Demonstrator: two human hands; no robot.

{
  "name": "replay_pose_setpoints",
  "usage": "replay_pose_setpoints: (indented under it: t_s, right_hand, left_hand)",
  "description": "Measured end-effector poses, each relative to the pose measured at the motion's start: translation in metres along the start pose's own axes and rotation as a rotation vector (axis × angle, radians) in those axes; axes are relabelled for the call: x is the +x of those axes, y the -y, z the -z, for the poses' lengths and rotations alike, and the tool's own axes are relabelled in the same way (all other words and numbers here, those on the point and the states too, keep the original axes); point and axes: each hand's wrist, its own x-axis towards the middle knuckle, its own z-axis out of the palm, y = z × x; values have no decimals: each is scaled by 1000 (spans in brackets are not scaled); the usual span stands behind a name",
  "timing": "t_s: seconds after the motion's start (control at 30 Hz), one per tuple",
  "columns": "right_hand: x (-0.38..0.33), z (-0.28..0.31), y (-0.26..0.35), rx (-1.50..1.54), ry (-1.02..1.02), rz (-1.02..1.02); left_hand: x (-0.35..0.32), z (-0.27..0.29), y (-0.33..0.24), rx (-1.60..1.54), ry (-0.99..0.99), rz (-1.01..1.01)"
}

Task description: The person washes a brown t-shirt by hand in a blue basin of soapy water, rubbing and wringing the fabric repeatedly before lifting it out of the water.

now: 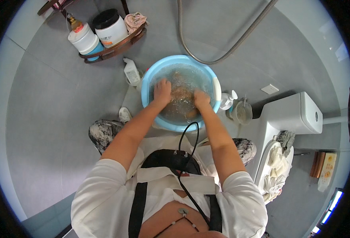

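Note:
A round light-blue basin (145, 89) of water stands in front of me. Under the splashing, bubbly surface lies a brownish soft-looking mass (181, 94); its kind is blurred by the water. My left hand (162, 91) dips into the left side of the basin, its fingers curled closed. On the right side, my right hand (201, 98) is also closed and partly under water. What either hand grips is hidden beneath the surface. The two hands are apart, with the brown mass between them.
A white bottle (132, 72) stands left of the basin; a white pump bottle (227, 100) and a clear container (243, 112) stand right. A metal hose (238, 43) loops behind. A corner shelf (119, 47) holds tubs. Cloths (277, 166) lie on the toilet (280, 115) at right.

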Motion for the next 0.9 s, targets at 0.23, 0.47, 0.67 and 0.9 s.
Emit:
replay_pose_setpoints:
  t_s: [0.23,0.47,0.67,0.9]
  right_hand:
    - [16,34,-35,486,-292,206]
    - [-10,128,-12,1285,-216,219]
    - [-42,226,15,1688,-331,341]
    - [-58,300,21,1741,-540,668]
  left_hand:
    - [23,58,10,-174,-201,-9]
    - [57,107,0,-1022,-254,126]
    - [67,190,-45,-1486,-378,-21]
    - [86,253,-65,-1928,-203,-754]
